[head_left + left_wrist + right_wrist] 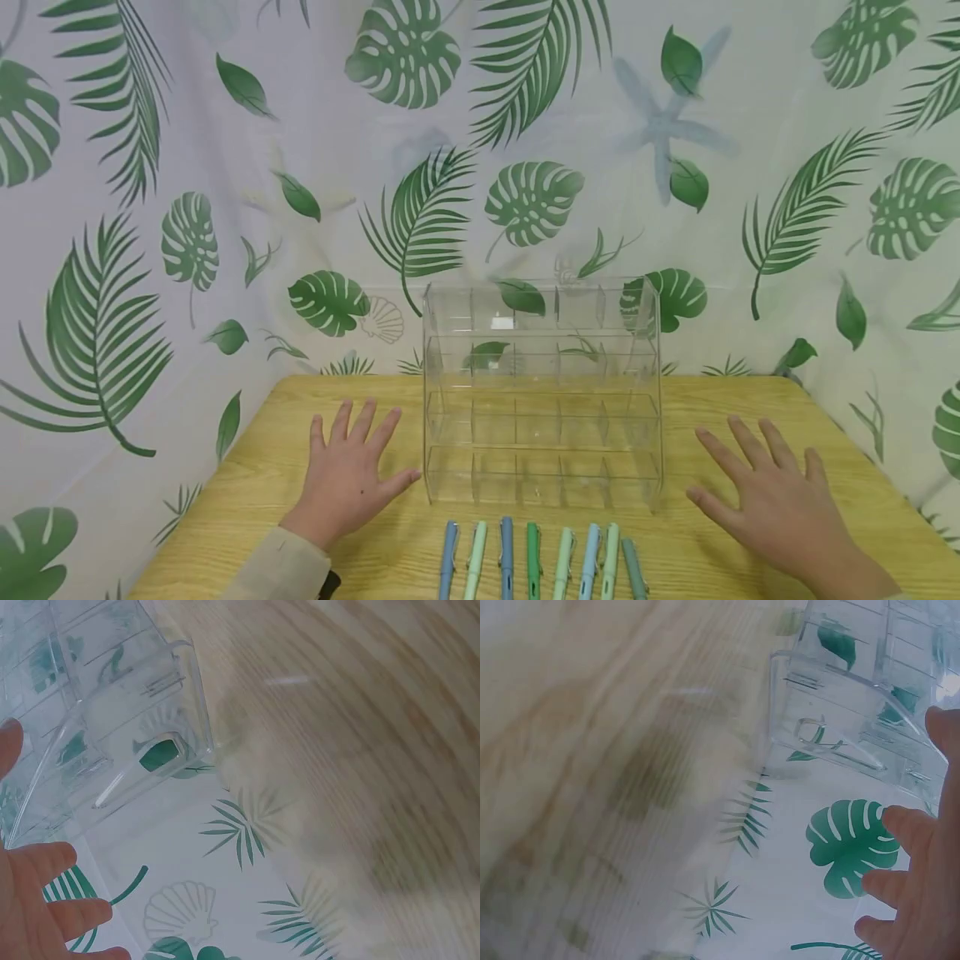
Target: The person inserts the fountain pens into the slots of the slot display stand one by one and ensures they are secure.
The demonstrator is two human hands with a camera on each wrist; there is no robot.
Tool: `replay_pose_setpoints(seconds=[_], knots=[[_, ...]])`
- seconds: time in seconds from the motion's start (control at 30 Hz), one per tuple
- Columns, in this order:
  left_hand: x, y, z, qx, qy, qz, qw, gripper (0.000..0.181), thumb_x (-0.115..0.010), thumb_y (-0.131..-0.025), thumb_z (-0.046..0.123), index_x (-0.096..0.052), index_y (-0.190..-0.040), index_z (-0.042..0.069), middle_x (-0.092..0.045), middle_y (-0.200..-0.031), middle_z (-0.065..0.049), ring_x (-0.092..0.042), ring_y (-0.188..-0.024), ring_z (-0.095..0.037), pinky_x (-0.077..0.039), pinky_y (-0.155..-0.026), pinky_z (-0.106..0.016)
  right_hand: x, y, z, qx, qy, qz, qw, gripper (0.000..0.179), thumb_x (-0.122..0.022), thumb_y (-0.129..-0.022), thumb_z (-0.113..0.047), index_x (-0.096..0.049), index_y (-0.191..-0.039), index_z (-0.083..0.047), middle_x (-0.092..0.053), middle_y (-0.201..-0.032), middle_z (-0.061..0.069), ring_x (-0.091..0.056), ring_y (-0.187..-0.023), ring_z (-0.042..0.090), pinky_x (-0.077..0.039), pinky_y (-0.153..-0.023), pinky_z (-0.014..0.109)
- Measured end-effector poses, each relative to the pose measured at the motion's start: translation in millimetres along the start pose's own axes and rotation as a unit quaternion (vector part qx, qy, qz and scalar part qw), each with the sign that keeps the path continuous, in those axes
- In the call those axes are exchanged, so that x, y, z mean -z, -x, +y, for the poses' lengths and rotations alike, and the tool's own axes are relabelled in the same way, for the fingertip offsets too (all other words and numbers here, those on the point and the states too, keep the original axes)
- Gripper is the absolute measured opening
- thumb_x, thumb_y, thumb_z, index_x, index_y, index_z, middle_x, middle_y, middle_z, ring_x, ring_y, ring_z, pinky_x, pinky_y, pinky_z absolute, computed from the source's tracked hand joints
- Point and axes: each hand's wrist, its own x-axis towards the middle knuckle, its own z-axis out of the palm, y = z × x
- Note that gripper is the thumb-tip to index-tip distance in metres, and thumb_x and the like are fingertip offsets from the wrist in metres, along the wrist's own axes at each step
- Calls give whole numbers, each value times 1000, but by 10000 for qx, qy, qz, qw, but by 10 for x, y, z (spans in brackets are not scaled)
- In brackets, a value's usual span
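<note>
1. Clear plastic 4-tier rack [537, 414] stands upright on yellow wood-grain bench [251, 492].
2. Eight slim blue & green pens [533, 557] lie side by side in front of rack.
3. L hand [343, 485]: fingers spread wide, holds nothing, thumb nr rack.
4. R hand [780, 507]: fingers spread, holds nothing, R of rack.

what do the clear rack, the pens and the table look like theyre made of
Clear rack: probably acrylic or another rigid plastic, glossy; the printed backdrop shows through and bright glints appear.
Pens: likely plastic, judging by their even, solid colours; finish unclear.
Table: wood or wood-look laminate, smooth-looking; grain streaks show, but don't settle which.
</note>
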Motion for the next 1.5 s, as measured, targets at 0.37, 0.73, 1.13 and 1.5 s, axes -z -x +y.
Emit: replay_pose_setpoints(seconds=[0.37,0.73,1.13,1.5], knots=[[18,-19,135,78,1268,214,9917,83,-69,-91,57,-41,-155,14,-43,-155,-17,-37,-141,-45,-24,-107,-75,126,49,-83,562,-738,294,9953,78,-60,-97,-56,-29,-162,-24,-33,-158,24,-31,-138,56,-28,-96,79],[-43,-82,253,958,3465,-327,9326,82,-72,-94,42,-30,-160,18,-38,-159,-11,-37,-143,-36,-36,-109,-61,251,146,-261,971,-2013,250,9744,73,-66,-99,-37,-28,-161,-32,-32,-161,12,-39,-135,50,-41,-88,75],[-225,-184,334,1467,5294,-522,8340,72,-70,-98,28,-32,-159,17,-44,-152,-13,-46,-135,-39,-47,-100,-57,302,149,-401,1270,-3739,-793,9153,57,-56,-106,-19,-35,-158,-28,-45,-151,6,-59,-111,7,-55,-78,32],[-369,-186,389,1586,5628,-283,8107,54,-65,-101,25,-47,-151,15,-55,-139,-11,-56,-125,-31,-56,-90,-43,135,66,-415,1410,-4596,-2614,8370,51,-46,-110,-18,-34,-159,-21,-38,-153,26,-58,-121,27,-55,-83,31]])
